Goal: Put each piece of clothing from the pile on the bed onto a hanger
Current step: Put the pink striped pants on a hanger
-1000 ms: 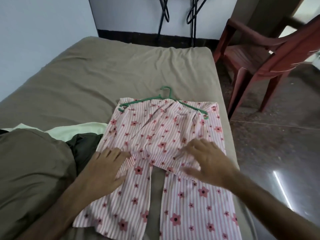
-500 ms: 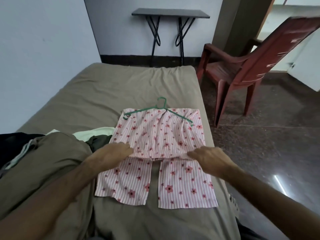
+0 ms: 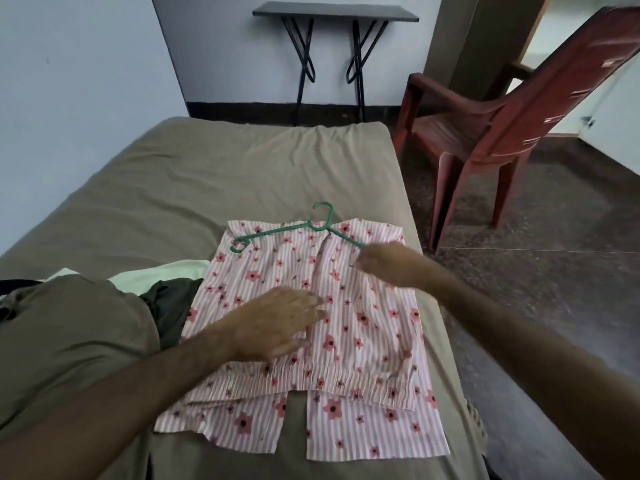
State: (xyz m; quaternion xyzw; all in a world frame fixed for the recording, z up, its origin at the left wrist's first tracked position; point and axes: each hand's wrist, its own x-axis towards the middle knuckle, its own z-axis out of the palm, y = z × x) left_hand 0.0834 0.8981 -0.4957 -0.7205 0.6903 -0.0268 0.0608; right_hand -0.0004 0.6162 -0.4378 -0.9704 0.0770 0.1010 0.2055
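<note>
Two hands over one garment, head view only. Pink striped floral garment (image 3: pixel 346 306) lies flat on the bed (image 3: pixel 242 174), near the bed's right edge, folded over so its elastic waistband sits low across the front and two leg ends stick out beneath toward the camera. Green hanger (image 3: pixel 298 228) lies at the garment's far end, hook pointing away toward the wall, left arm of the hanger on top of the fabric, right arm running under the right hand.

Left hand (image 3: pixel 277 323) rests palm down on the middle-left of the garment, fingers straight and a little spread, pressing the cloth flat, gripping nothing. Right hand (image 3: pixel 384 263) is at the garment's upper right, at the hanger's right end; it is motion-blurred, fingers look bunched toward the hanger, but cannot tell whether it grips the hanger, the fabric or nothing.

Pile of clothes (image 3: pixel 69 334) sits on the bed left of the garment: an olive-brown piece in front, a dark green piece (image 3: pixel 173 306) touching the pink garment's left edge, a pale green piece (image 3: pixel 162 271) behind that.

Beyond the bed, a small dark table (image 3: pixel 336 12) with black crossed metal legs stands against the far wall. Red-brown plastic chair (image 3: pixel 502 116) stands on the speckled floor to the right of the bed.
</note>
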